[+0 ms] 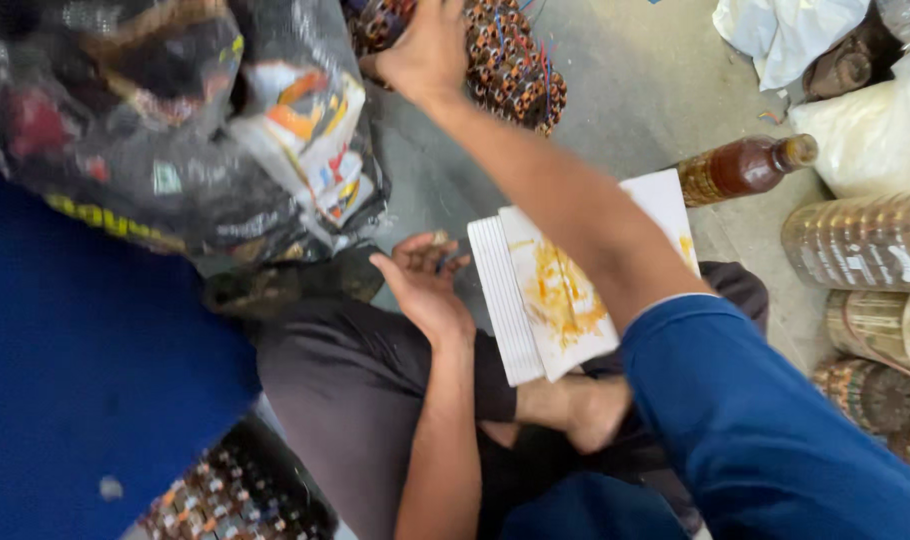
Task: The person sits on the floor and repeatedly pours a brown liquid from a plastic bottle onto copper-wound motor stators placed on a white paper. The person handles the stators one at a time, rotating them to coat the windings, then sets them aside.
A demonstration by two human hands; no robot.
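My right hand (427, 50) reaches far forward onto a pile of small brown tubes with blue and red fuses (510, 70) on the grey floor, fingers curled on the pile's edge. My left hand (425, 285) rests palm up above my knee, cupping a few small dark pieces (437, 250). A stack of white paper sheets (560, 290), the top one smeared with yellow-orange paste, lies on my crossed legs beside the left hand.
A large clear plastic bag of printed wrappers (175, 130) hangs at upper left. A brown bottle (740, 168) lies at right, near bundled rolls (870, 240) and white sacks (865, 135). A tray of small tubes (230, 495) sits lower left.
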